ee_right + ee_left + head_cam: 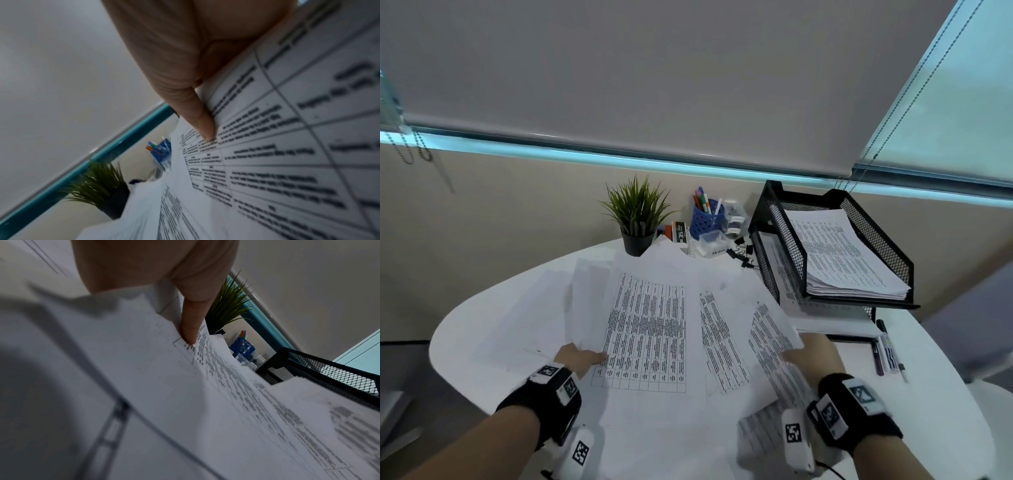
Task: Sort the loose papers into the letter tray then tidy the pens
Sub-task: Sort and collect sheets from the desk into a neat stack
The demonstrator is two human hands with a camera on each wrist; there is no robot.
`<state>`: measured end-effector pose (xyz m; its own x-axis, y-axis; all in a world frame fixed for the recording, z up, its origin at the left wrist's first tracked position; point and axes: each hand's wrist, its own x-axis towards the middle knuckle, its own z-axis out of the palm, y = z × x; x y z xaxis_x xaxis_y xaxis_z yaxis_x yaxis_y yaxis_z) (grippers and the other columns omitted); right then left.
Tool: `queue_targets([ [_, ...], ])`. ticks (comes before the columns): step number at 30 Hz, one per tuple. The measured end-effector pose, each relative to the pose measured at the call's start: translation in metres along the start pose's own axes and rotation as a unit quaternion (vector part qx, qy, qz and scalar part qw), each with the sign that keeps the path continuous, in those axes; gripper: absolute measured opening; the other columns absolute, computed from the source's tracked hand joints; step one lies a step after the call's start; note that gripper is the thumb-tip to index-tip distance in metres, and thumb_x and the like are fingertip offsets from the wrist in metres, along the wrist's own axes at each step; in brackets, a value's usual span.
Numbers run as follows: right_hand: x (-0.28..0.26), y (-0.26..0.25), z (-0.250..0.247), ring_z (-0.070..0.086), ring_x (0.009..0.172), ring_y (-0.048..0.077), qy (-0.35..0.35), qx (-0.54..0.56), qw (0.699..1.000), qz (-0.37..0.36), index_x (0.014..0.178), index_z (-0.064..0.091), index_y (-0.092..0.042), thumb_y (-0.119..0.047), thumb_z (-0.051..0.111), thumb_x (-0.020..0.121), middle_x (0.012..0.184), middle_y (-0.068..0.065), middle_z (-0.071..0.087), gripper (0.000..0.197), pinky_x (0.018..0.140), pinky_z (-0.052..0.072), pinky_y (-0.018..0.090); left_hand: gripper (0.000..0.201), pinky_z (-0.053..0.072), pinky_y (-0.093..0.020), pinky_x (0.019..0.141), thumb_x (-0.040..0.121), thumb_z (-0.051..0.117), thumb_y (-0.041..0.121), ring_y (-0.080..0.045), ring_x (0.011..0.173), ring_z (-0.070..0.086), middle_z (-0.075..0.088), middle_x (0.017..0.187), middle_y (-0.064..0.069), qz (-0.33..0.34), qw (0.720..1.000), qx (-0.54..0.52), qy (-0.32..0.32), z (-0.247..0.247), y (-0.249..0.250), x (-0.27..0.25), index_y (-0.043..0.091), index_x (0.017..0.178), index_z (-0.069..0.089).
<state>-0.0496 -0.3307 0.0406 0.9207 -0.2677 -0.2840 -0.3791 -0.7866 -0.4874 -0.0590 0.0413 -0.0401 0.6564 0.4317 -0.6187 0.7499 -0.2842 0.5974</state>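
- The loose papers (654, 325) lie fanned over the middle of the round white table (482, 329), printed tables face up, sheets overlapping at different angles.
- The left hand (578, 358) holds the left edge of one printed sheet near its lower corner. In the left wrist view its thumb (190, 324) lies straight on top of the sheet, tip pressed on the first printed rows; the other fingers go under the paper and are hidden, so I cannot tell how they lie.
- The right hand (815, 356) holds the rightmost tilted sheet (774, 329) at its right edge. The right wrist view shows its thumb (197, 113) straight along the printed face with the tip on the table grid; the fingers beneath are out of sight.
- Both sheets are pinched thumb above, paper between thumb and hidden fingers.
- The black mesh letter tray (791, 233) stands at the far right of the table, just beside the fanned papers, with a thick stack of printed pages (849, 253) in its top tier.
- A few pens (888, 349) lie loose on the table in front of the tray, right of the right hand.
- A blue pen cup (705, 221) with markers stands behind the papers, beside a small potted plant (637, 219).
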Motion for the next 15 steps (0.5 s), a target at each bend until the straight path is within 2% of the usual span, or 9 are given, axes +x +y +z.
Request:
queue_targets([
  [2,-0.003,-0.012,-0.015,0.065,0.072,0.024,0.022,-0.017,0.999,-0.024,0.089,0.071,-0.009,-0.013,0.063,0.08,0.077,0.006,0.07,0.013,0.062,0.048,0.026,0.068,0.042,-0.039,0.096,0.077,0.075,0.021,-0.039,0.116,0.051,0.053,0.127,-0.027,0.002,1.0,0.001,-0.005,0.0,-0.001,0.001,-0.013,0.127,0.044],
  [4,-0.007,-0.026,-0.029,0.064,0.072,0.023,0.055,-0.046,0.996,-0.05,0.091,0.07,-0.013,-0.015,0.06,0.083,0.077,0.006,0.069,0.013,0.063,0.048,0.026,0.067,0.042,-0.038,0.095,0.077,0.075,0.021,-0.038,0.115,0.052,0.053,0.126,-0.027,0.003,1.0,0.002,-0.01,0.0,0.0,0.001,-0.013,0.127,0.045],
  [6,-0.015,-0.041,-0.045,0.06,0.068,0.022,0.093,-0.071,0.991,-0.072,0.085,0.069,-0.008,-0.014,0.057,0.085,0.071,0.005,0.065,0.013,0.06,0.046,0.027,0.067,0.042,-0.038,0.095,0.078,0.074,0.022,-0.038,0.116,0.051,0.053,0.126,-0.027,0.002,1.0,0.002,-0.013,0.001,0.0,0.0,-0.013,0.127,0.044],
  [8,-0.024,-0.057,-0.059,0.054,0.059,0.02,0.122,-0.078,0.985,-0.094,0.077,0.066,-0.006,-0.013,0.055,0.086,0.063,0.004,0.059,0.016,0.051,0.038,0.026,0.067,0.04,-0.037,0.096,0.078,0.074,0.021,-0.037,0.117,0.05,0.052,0.127,-0.027,0.001,1.0,-0.001,-0.018,0.003,0.001,0.0,-0.013,0.127,0.044],
  [11,-0.039,-0.08,-0.076,0.044,0.05,0.014,0.15,-0.073,0.977,-0.129,0.059,0.05,-0.014,-0.013,0.054,0.088,0.054,0.001,0.049,0.029,0.045,0.028,0.025,0.066,0.039,-0.036,0.096,0.078,0.074,0.019,-0.037,0.118,0.05,0.051,0.127,-0.028,0.005,1.0,-0.011,-0.024,0.006,0.002,0.0,-0.014,0.126,0.043],
  [13,-0.042,-0.09,-0.081,0.048,0.053,0.015,0.159,-0.042,0.974,-0.153,0.065,0.05,-0.014,-0.016,0.053,0.09,0.058,0.0,0.051,0.026,0.047,0.031,0.026,0.069,0.04,-0.036,0.094,0.076,0.076,0.02,-0.038,0.117,0.05,0.052,0.127,-0.028,0.004,0.999,-0.018,-0.031,0.008,0.002,-0.002,-0.015,0.127,0.043],
  [15,-0.042,-0.097,-0.081,0.055,0.058,0.02,0.161,0.008,0.971,-0.174,0.076,0.058,-0.013,-0.02,0.054,0.09,0.065,0.003,0.058,0.016,0.051,0.041,0.028,0.07,0.04,-0.036,0.093,0.076,0.077,0.02,-0.037,0.115,0.051,0.053,0.125,-0.028,0.006,0.999,-0.031,-0.04,0.01,0.003,-0.004,-0.015,0.126,0.044],
])
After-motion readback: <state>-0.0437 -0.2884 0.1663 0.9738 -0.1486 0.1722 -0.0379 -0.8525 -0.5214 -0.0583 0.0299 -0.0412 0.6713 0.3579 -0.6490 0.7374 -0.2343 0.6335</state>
